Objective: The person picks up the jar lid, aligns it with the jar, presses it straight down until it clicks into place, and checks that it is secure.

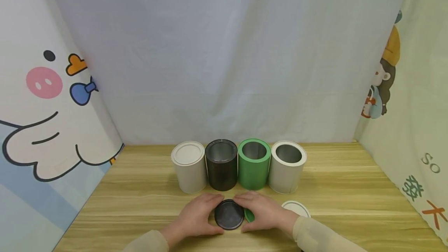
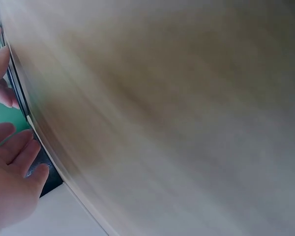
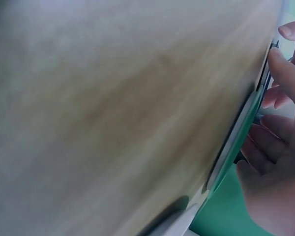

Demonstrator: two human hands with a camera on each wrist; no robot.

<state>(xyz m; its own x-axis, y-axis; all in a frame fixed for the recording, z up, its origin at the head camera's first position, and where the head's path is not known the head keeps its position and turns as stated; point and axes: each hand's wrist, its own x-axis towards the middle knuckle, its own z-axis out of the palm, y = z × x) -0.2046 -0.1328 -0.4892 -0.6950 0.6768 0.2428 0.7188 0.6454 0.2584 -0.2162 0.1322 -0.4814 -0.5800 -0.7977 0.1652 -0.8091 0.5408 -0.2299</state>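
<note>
A round black lid (image 1: 229,214) lies on the table between the two hands. My left hand (image 1: 200,215) curves loosely at its left side, thumb towards the near edge and fingers towards the far edge. From the right, my right hand (image 1: 262,210) frames the lid in the same way and partly covers a green lid (image 1: 249,215). Neither hand plainly pinches anything; firm contact is hard to judge. In the right wrist view, the green lid (image 3: 234,142) lies flat near the right fingers. Behind the hands stand an open black can (image 1: 223,172) and an open green can (image 1: 254,172).
At the row's left end is a white can (image 1: 190,174) with its lid on; at its right end, an open white can (image 1: 286,174). A white lid (image 1: 296,207) lies beyond the right wrist. A pale curtain (image 1: 224,57) hangs behind the wooden table (image 1: 140,197).
</note>
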